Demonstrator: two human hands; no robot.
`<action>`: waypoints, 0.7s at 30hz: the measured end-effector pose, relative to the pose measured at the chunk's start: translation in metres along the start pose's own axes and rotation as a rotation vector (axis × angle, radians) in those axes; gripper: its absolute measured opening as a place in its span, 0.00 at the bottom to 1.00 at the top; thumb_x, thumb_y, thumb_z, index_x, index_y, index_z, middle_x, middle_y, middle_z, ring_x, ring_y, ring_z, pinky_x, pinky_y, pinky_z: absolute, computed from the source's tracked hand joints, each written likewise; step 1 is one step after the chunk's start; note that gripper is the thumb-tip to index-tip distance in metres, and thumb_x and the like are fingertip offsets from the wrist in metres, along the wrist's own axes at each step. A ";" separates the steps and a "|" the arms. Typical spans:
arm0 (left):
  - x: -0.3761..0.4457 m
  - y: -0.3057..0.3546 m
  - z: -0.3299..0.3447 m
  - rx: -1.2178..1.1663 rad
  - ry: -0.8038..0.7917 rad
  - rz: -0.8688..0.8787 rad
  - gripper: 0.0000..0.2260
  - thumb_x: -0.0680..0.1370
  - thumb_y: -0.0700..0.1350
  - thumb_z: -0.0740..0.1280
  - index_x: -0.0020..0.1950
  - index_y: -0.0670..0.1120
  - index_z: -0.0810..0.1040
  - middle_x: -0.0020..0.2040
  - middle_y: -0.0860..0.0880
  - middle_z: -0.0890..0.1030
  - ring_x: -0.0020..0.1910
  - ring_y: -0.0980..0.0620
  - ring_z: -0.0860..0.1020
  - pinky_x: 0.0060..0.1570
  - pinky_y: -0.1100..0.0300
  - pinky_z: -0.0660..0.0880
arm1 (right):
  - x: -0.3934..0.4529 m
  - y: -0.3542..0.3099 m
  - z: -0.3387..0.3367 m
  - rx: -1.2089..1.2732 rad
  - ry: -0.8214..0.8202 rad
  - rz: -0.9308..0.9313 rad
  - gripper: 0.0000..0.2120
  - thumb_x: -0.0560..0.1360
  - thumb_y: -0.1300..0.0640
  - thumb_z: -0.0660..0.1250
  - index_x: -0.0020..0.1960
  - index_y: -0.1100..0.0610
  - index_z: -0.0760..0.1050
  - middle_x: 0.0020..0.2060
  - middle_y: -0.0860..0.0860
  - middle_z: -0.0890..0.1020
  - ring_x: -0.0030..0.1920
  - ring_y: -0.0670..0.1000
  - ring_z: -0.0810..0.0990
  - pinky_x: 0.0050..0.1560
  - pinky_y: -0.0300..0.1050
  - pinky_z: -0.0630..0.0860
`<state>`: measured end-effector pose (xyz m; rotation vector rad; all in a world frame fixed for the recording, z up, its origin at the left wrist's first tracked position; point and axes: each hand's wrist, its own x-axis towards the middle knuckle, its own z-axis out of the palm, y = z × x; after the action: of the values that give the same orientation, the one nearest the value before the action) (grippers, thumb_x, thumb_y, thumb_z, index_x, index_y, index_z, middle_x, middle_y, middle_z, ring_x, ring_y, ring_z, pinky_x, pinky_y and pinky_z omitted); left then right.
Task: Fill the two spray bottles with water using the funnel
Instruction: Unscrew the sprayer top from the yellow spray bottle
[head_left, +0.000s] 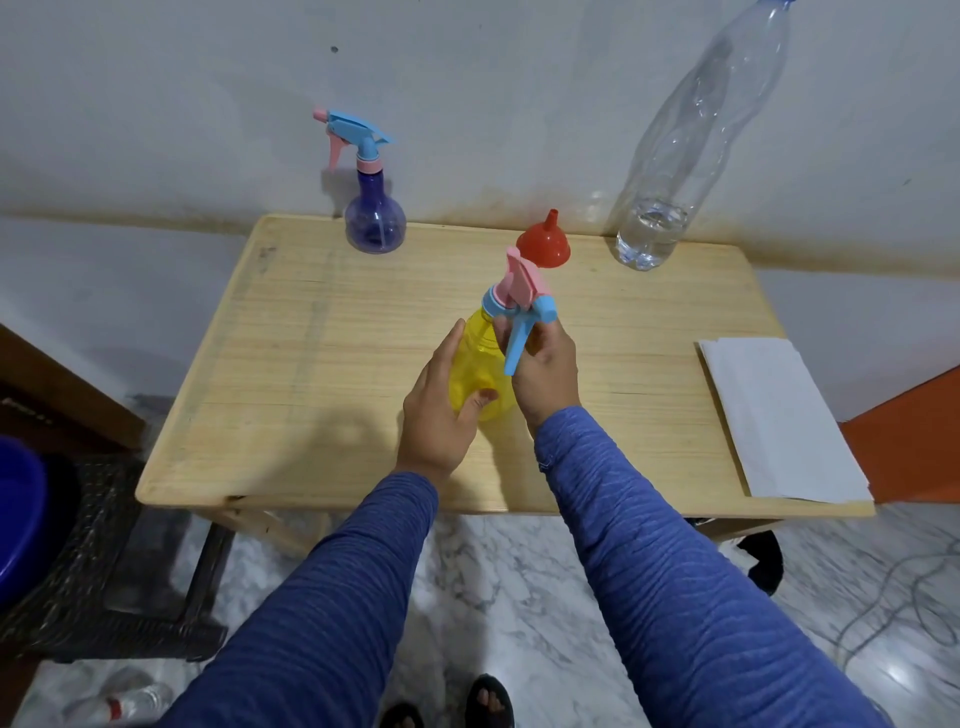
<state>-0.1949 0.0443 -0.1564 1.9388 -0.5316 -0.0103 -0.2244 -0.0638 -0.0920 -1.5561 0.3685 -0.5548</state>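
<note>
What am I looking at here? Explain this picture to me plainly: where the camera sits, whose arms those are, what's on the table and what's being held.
There is no machine here. The camera is worn on a person's head and looks forward and down, so the two blue sleeves are that person's own arms.

The left hand grips the body of a yellow spray bottle. The right hand holds its neck, just under the pink and blue spray head, which is still on.

On the wooden table stand a purple spray bottle at the back left, a red funnel turned spout up, and a tall clear water bottle with a little water in it. A white folded sheet lies at the right edge.

Nothing is being poured.
</note>
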 end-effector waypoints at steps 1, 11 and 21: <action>0.000 0.000 0.000 -0.005 -0.003 -0.001 0.35 0.73 0.42 0.72 0.76 0.54 0.59 0.72 0.53 0.69 0.70 0.55 0.69 0.68 0.59 0.67 | -0.001 0.002 -0.002 0.010 -0.010 0.013 0.07 0.76 0.63 0.65 0.50 0.52 0.74 0.38 0.41 0.76 0.40 0.36 0.75 0.45 0.34 0.73; -0.002 0.002 0.002 -0.016 0.008 -0.014 0.35 0.74 0.41 0.71 0.76 0.54 0.60 0.72 0.54 0.68 0.70 0.56 0.68 0.68 0.60 0.66 | 0.003 -0.005 -0.003 0.009 0.024 -0.026 0.16 0.66 0.59 0.72 0.54 0.53 0.77 0.47 0.43 0.82 0.55 0.51 0.80 0.60 0.61 0.75; -0.001 0.003 0.003 -0.013 -0.006 -0.051 0.35 0.73 0.41 0.72 0.76 0.56 0.59 0.73 0.54 0.68 0.71 0.56 0.67 0.67 0.64 0.64 | 0.009 -0.014 -0.015 -0.131 -0.113 -0.012 0.16 0.70 0.63 0.68 0.58 0.56 0.79 0.52 0.41 0.82 0.59 0.51 0.78 0.62 0.61 0.73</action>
<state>-0.1980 0.0413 -0.1549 1.9401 -0.4851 -0.0518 -0.2266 -0.0798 -0.0770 -1.7086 0.3150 -0.4571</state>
